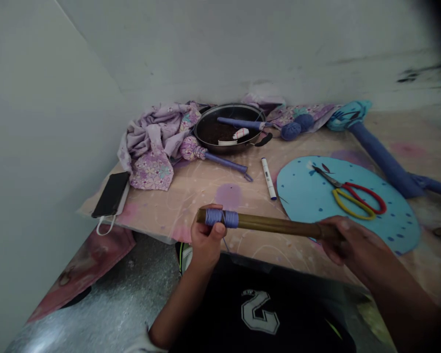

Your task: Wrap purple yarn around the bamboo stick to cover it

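Observation:
A brown stick (279, 225), like bamboo, lies level across both my hands above the table's front edge. Blue yarn (232, 219) is wound round its left part, and a loose strand hangs below. My left hand (208, 240) is closed round the wound end, thumb by the yarn. Gripping the bare right end is my right hand (347, 240), over the edge of a light blue dotted oval sheet (301, 181). On that sheet lie scissors (340, 186) with one red and one yellow handle.
A dark pan (209, 130) holds a blue wrapped stick (238, 122). Blue yarn balls (291, 131), a marker (268, 179), floral cloth (154, 147), a yarn-wrapped stick with a cloth head (226, 161), a phone-like black object (112, 193) and a larger blue wrapped piece (385, 157) lie about.

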`<state>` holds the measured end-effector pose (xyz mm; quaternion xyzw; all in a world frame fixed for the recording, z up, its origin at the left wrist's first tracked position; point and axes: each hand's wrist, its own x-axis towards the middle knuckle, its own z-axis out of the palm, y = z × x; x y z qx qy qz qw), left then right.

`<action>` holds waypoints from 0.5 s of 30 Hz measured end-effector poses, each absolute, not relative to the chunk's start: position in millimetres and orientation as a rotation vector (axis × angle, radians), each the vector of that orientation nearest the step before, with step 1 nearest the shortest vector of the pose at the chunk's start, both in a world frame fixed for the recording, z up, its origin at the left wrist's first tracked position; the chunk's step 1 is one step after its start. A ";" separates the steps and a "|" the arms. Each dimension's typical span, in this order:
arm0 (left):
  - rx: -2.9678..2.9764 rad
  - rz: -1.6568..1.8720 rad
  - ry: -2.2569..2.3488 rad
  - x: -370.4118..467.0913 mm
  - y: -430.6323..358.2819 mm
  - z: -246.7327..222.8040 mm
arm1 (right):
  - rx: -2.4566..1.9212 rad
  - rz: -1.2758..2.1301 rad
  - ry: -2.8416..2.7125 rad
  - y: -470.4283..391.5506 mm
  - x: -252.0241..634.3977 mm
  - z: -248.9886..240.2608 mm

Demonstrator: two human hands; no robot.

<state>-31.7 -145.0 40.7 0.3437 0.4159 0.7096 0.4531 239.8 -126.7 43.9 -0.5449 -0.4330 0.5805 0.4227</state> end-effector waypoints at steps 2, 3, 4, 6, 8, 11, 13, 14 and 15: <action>0.843 1.758 1.057 -32.0 -145.0 38.5 | -1.243 1.494 -1.025 -125.5 240.5 43.7; 0.839 1.761 1.068 -32.1 -144.8 38.2 | -1.208 1.503 -1.030 -125.4 241.4 44.1; 0.833 1.764 1.071 -32.3 -144.6 38.5 | -1.193 1.515 -1.041 -125.5 242.5 44.7; 0.827 1.771 1.057 -32.2 -143.9 40.5 | -1.238 1.546 -1.037 -126.1 244.4 45.8; 0.825 1.779 1.028 -31.6 -143.3 43.9 | -1.356 1.554 -1.006 -126.6 244.7 45.8; 0.820 1.777 0.996 -29.7 -142.4 48.2 | -1.460 1.481 -1.035 -125.8 241.7 44.1; 0.805 1.773 0.997 -28.5 -141.8 49.4 | -1.340 1.450 -1.105 -124.5 239.6 43.3; 0.796 1.771 1.000 -27.9 -141.5 49.5 | -1.257 1.456 -1.139 -124.0 239.2 43.2; 0.786 1.771 1.001 -27.5 -141.2 49.5 | -1.182 1.468 -1.165 -123.7 239.2 43.4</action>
